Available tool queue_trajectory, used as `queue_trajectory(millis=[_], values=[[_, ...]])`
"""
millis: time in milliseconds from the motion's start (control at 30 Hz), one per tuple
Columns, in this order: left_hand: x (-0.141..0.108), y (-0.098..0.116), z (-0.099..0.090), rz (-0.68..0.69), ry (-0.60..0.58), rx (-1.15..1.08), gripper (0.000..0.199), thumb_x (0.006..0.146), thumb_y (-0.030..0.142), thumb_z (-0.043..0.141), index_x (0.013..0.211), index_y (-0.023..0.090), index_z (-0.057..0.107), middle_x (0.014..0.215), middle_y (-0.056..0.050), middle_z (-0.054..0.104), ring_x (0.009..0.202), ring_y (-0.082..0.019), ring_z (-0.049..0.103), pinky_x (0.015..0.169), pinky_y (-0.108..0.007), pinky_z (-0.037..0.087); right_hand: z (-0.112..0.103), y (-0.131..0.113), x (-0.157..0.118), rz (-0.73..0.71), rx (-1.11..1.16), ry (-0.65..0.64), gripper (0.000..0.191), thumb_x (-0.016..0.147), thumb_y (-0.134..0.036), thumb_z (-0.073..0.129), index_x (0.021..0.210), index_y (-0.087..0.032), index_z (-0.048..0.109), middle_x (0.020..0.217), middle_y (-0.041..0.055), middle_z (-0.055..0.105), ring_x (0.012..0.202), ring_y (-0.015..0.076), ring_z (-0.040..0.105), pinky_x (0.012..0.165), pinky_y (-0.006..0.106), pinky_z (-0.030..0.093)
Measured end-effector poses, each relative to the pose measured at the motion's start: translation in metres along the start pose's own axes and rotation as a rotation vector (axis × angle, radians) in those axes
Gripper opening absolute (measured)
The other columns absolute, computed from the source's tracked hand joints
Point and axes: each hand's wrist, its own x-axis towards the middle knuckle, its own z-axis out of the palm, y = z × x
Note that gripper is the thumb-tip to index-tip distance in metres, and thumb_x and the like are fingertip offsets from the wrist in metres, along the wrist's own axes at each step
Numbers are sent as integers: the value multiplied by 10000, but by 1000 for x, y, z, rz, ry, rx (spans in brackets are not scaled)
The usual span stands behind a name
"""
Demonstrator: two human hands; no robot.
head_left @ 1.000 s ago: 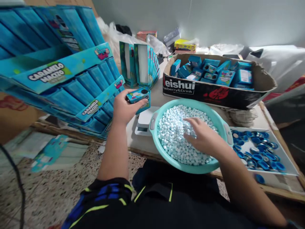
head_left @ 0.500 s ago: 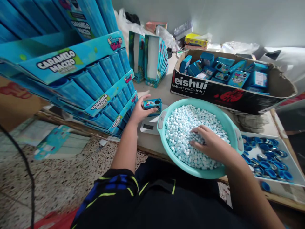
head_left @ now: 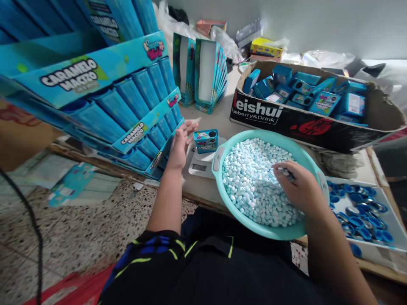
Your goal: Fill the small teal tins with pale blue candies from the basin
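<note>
Small Caramelo box point(head_left: 206, 142) upright on digital scale point(head_left: 208, 169), left of turquoise basin point(head_left: 270, 231). Left hand point(head_left: 180, 146) empty, fingers loose, just beside box. Right hand point(head_left: 301, 186) over basin, curled round pale candies point(head_left: 286, 173).

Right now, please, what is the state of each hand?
Left hand: open, holding nothing, beside the small blue box on the scale.
Right hand: curled closed, holding some pale candies over the basin.
</note>
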Motion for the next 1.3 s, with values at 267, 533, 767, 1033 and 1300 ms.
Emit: queue_trajectory(millis=[267,533,767,1033,1300], values=[[-3,-23,-1,-51,40,-30,836,851,931,412,1221,234,688,1380,-135,687,1423,-300,554,1209,-452,438,0,8,-6,163,100,244,271,982,-394,544,1121,-237,714,897,44,700,714,196,657,644,328,518],[-7,-35,-1,-109,-27,76,872,835,961,387,1085,185,696,1145,-145,763,1351,-350,609,1126,-484,512,1,6,-5,-1,-284,-278,535,992,-649,480,1310,-261,666,1316,157,607,1291,393,572,1086,574,478],[-16,-28,12,-29,-43,307,733,597,686,906,1073,177,678,1118,-142,769,1086,-330,737,993,-472,605,-15,-3,-21,-57,-237,-428,601,940,-707,578,1338,-260,631,1296,139,607,1219,357,606,1011,517,525],[-9,35,45,227,237,313,480,712,374,895,1071,197,630,1004,-45,760,932,-241,753,924,-402,623,-7,-12,-18,10,-211,-403,589,819,-528,828,1280,-189,689,1208,146,668,1097,346,660,964,497,541],[-10,81,161,177,-221,293,562,631,132,769,1160,245,617,1031,-19,732,856,-212,728,760,-324,617,-8,-12,-2,-12,-175,-274,262,835,-303,748,1091,-276,799,999,83,765,890,315,740,758,412,560]])
